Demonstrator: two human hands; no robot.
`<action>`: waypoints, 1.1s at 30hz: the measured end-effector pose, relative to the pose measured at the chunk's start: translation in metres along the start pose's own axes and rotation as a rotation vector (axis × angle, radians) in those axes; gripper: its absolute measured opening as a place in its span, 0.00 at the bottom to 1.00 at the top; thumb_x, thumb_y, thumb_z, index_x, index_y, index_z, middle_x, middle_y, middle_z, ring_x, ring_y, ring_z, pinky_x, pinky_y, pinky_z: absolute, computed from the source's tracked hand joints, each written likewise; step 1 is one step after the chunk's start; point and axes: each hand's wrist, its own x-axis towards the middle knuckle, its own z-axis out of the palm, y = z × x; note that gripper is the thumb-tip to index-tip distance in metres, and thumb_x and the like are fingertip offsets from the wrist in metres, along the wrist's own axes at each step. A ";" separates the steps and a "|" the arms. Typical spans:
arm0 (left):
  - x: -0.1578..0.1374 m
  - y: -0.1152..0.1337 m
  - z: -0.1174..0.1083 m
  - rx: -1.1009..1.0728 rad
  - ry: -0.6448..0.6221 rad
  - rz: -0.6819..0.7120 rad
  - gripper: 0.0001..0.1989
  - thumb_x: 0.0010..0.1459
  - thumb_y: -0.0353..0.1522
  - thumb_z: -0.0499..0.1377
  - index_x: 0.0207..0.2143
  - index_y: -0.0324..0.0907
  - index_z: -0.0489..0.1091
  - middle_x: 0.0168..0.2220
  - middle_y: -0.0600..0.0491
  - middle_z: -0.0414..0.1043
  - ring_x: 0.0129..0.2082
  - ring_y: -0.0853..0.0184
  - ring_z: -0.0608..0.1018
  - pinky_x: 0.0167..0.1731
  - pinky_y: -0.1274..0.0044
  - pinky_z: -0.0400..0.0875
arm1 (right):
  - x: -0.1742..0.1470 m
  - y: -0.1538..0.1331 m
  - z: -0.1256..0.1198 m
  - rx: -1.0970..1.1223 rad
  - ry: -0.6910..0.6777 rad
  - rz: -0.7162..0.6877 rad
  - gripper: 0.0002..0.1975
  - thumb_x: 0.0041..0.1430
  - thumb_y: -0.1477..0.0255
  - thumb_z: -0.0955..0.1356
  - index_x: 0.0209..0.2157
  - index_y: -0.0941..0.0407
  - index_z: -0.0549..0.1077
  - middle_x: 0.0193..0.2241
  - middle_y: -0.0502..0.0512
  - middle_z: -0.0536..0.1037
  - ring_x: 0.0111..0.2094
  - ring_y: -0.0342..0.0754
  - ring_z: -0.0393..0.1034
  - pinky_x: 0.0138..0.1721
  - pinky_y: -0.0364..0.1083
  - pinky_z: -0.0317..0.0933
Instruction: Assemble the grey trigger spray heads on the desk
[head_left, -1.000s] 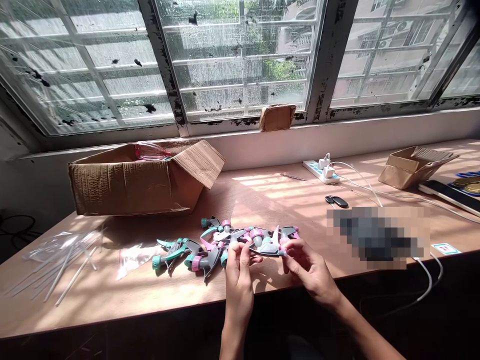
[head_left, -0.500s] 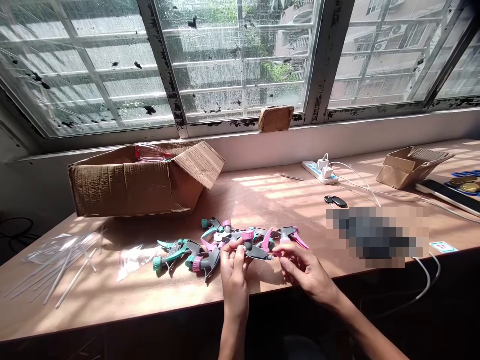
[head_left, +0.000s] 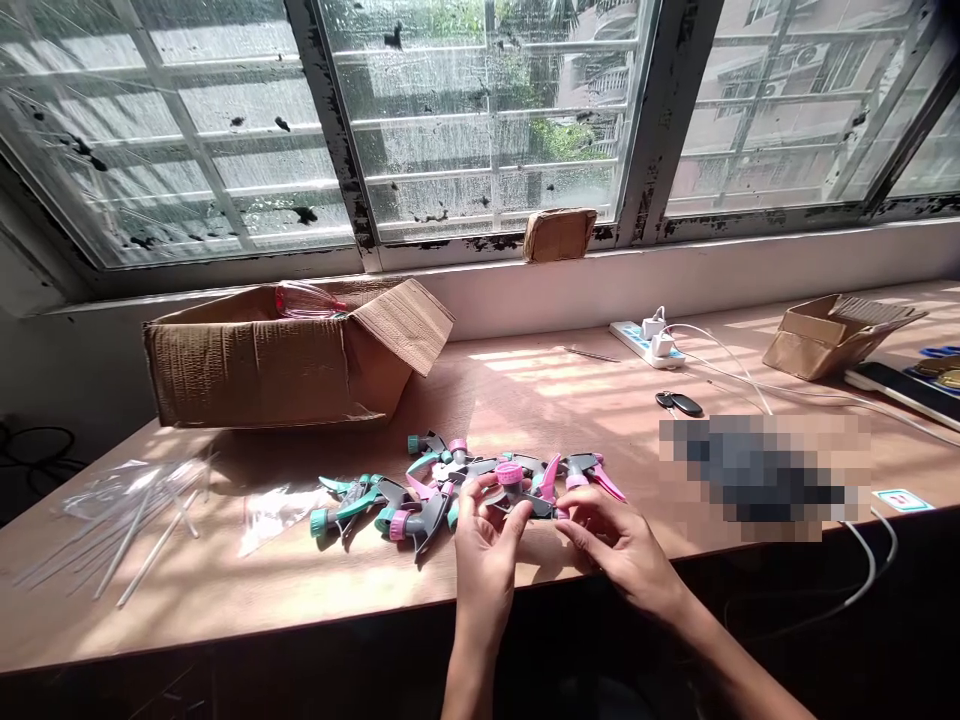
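Note:
My left hand (head_left: 486, 545) is closed around a grey trigger spray head (head_left: 538, 506) with a pink collar and a pink trigger, its collar facing up. At the front tip of that spray head, my right hand (head_left: 622, 550) pinches a small pink nozzle (head_left: 562, 514), mostly covered by the fingers. Behind and left of my hands lie several more spray heads: one with a pink collar (head_left: 400, 525), one with a green collar (head_left: 321, 522), and another with a pink trigger (head_left: 589, 470) behind my right hand.
Thin plastic tubes (head_left: 146, 545) and a clear bag (head_left: 279, 515) lie on the left of the table. An open cardboard box (head_left: 247, 375) holds a pink clear bottle (head_left: 304, 300). Rightward are a power strip (head_left: 637, 343), key fobs (head_left: 684, 405), a small carton (head_left: 810, 340) and a blurred dark object (head_left: 757, 470).
My right hand has brought the pink nozzle against the spray head's tip. My left thumb has shifted along the spray head's body. The whole view has moved slightly.

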 end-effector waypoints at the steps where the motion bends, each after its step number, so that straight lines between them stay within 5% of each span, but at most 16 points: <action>1: 0.001 0.003 0.001 0.003 -0.027 -0.021 0.23 0.58 0.35 0.68 0.52 0.43 0.64 0.46 0.47 0.79 0.45 0.60 0.81 0.47 0.71 0.73 | 0.000 0.000 0.000 -0.006 0.015 -0.010 0.08 0.66 0.63 0.71 0.44 0.51 0.76 0.33 0.50 0.74 0.29 0.44 0.69 0.29 0.42 0.64; 8: 0.007 0.015 0.001 0.053 -0.086 -0.098 0.27 0.56 0.34 0.69 0.54 0.43 0.64 0.31 0.56 0.79 0.36 0.64 0.82 0.38 0.76 0.74 | 0.001 0.000 0.002 -0.030 0.072 -0.036 0.08 0.65 0.62 0.71 0.41 0.52 0.76 0.38 0.53 0.76 0.30 0.45 0.69 0.31 0.43 0.64; 14: 0.005 0.009 -0.006 -0.035 -0.164 -0.071 0.26 0.58 0.31 0.68 0.56 0.43 0.63 0.43 0.49 0.80 0.42 0.63 0.81 0.39 0.76 0.74 | 0.002 0.000 0.000 -0.028 -0.060 0.072 0.20 0.71 0.57 0.63 0.32 0.55 0.76 0.22 0.51 0.71 0.22 0.45 0.65 0.25 0.44 0.60; 19: 0.004 0.014 -0.005 -0.026 -0.168 -0.058 0.24 0.58 0.30 0.68 0.54 0.43 0.65 0.39 0.52 0.80 0.36 0.67 0.80 0.37 0.79 0.72 | 0.004 -0.001 0.000 -0.054 -0.066 0.050 0.17 0.64 0.56 0.71 0.45 0.54 0.73 0.31 0.53 0.74 0.31 0.50 0.71 0.31 0.46 0.65; 25: 0.004 0.015 -0.004 -0.025 -0.192 -0.050 0.23 0.57 0.31 0.69 0.53 0.44 0.66 0.37 0.54 0.80 0.36 0.67 0.81 0.39 0.78 0.73 | 0.004 -0.009 0.000 -0.055 -0.167 0.048 0.26 0.72 0.55 0.61 0.25 0.56 0.73 0.25 0.53 0.72 0.25 0.46 0.68 0.27 0.45 0.62; 30: 0.004 0.013 -0.004 -0.007 -0.165 -0.030 0.22 0.58 0.31 0.69 0.52 0.45 0.67 0.33 0.57 0.79 0.34 0.67 0.80 0.42 0.75 0.73 | 0.003 -0.006 0.001 -0.059 -0.066 0.038 0.17 0.65 0.55 0.70 0.43 0.54 0.72 0.31 0.53 0.74 0.28 0.48 0.69 0.30 0.46 0.64; 33: 0.004 0.013 -0.004 0.010 -0.193 -0.042 0.22 0.59 0.31 0.68 0.53 0.44 0.67 0.38 0.53 0.80 0.39 0.64 0.82 0.45 0.74 0.73 | 0.003 -0.006 0.000 -0.035 -0.087 0.034 0.17 0.68 0.55 0.66 0.34 0.55 0.72 0.30 0.53 0.74 0.28 0.47 0.69 0.31 0.46 0.64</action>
